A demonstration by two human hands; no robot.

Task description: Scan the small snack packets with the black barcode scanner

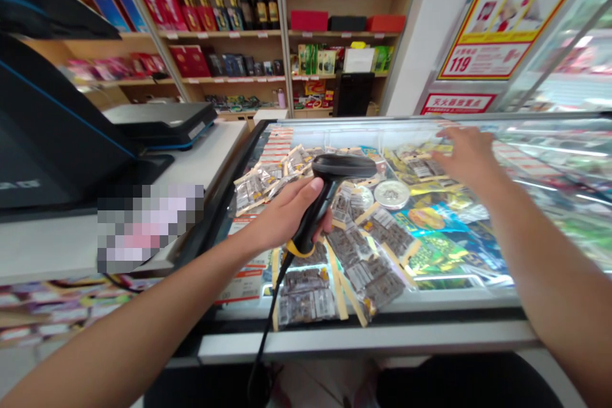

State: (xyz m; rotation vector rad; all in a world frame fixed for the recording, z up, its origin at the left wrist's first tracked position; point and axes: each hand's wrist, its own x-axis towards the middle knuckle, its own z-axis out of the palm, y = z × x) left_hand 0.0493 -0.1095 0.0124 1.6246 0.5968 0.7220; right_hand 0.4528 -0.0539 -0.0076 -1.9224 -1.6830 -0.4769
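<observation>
Step in hand: scanning stock. Your left hand point(287, 217) is closed around the barcode scanner point(329, 194), held over the freezer lid point(459, 303). Your right hand point(466, 156), fingers spread and empty, rests flat on the glass above the yellow packets point(421, 169). Next likely calls for aiming the scanner head squarely at a label.

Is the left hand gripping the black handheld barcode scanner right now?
Touching. The head view shows the left hand wrapped around the handle of the black handheld barcode scanner, thumb pressed against it.

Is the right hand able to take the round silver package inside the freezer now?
Probably not: the right hand rests on the glass lid, which seems to cover the round silver package.
</observation>
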